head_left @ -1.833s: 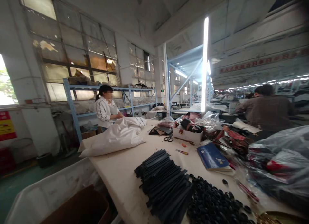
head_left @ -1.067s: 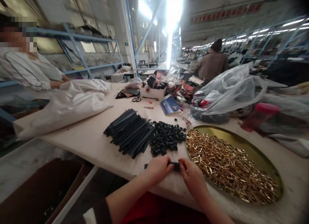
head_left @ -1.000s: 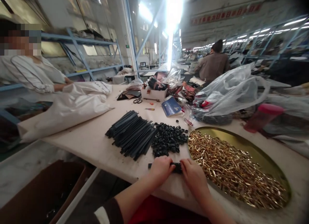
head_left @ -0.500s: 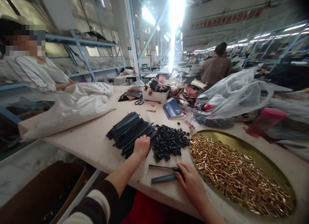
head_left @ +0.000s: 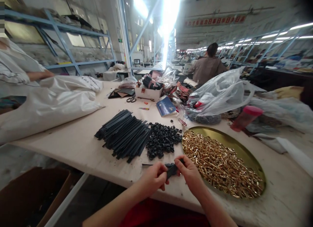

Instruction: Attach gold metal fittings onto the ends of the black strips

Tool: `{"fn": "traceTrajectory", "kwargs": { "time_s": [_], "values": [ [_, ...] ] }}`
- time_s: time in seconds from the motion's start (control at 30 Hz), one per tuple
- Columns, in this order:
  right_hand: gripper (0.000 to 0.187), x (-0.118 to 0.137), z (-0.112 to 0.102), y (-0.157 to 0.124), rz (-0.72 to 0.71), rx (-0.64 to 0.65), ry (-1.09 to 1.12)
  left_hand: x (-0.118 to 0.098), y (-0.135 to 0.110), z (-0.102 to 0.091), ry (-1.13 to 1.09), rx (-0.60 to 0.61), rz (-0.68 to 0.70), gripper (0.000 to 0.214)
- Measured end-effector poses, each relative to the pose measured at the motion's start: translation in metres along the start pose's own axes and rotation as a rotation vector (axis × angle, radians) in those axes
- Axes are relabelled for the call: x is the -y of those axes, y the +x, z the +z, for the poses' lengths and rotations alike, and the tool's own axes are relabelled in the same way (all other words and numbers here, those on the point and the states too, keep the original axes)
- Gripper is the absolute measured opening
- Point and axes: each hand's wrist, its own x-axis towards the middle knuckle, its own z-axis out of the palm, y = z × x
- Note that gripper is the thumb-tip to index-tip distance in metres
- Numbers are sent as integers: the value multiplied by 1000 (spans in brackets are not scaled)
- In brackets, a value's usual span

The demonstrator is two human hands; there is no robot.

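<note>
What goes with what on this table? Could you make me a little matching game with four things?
Things:
1. Small gold pieces
2. Book
3. Pile of long black strips
4. Left hand and right hand

Matches:
A. Blue cover
B. Holding a dark piece
C. Heaped on an oval tray
D. Just left of the small black rings

Right pairs: 1-C, 2-A, 3-D, 4-B

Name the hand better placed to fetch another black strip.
Probably the left hand: nearer the strip pile, while the right hand is by the gold tray. Both hold a black strip.
</note>
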Motion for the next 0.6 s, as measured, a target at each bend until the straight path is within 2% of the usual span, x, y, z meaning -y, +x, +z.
{"fn": "traceTrajectory", "kwargs": {
  "time_s": [0.07, 0.1, 0.17, 0.2, 0.27, 0.4, 0.5, 0.6],
  "values": [
    [28, 2, -5, 11, 31, 110, -60, 4, 0, 6, -416, 113, -140, 24],
    [28, 2, -9, 20, 2, 125, -167, 5, 2, 7, -550, 127, -186, 25],
    [29, 1, -21, 44, -122, 51, -486, 5, 7, 6, -694, 76, -233, 25],
    [28, 0, -28, 58, -215, -47, -700, 4, 9, 4, -730, 32, -248, 23],
    [20, -3, -41, 87, -258, -136, -848, 1, 13, 1, -770, -36, -275, 21],
    [8, -13, -53, 125, -252, -109, -966, -4, 15, -1, -801, -75, -308, 20],
    [9, -18, -54, 130, -260, -88, -1000, -4, 15, 0, -812, -72, -317, 19],
    [8, -16, -55, 122, -272, -104, -989, -1, 15, 2, -812, -72, -322, 20]
  ]
}}
